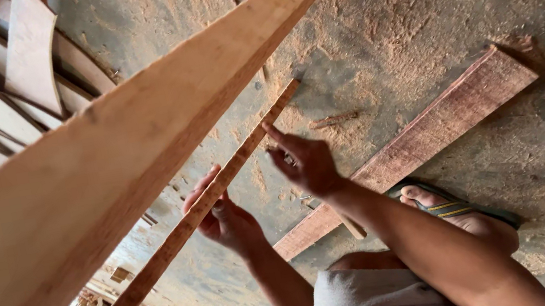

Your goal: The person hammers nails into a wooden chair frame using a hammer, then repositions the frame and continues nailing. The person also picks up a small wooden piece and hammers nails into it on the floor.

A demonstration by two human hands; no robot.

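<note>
Thin wooden strip [220, 191] runs slantwise beneath a wide plank [103, 152], gripped from below by the left hand [220, 217]; the right hand [304, 162], open, touches its upper part with a fingertip. Apparently checking the edge; next calls for steady support.

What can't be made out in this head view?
- Wide board: both ends cut off by the frame edges.
- Thin strip: its lower end runs out of frame; the left hand covers part of it.
- Right hand: whether its fingertip touches the strip is unclear.
- Plank on the floor: its middle is hidden behind the right forearm.
</note>
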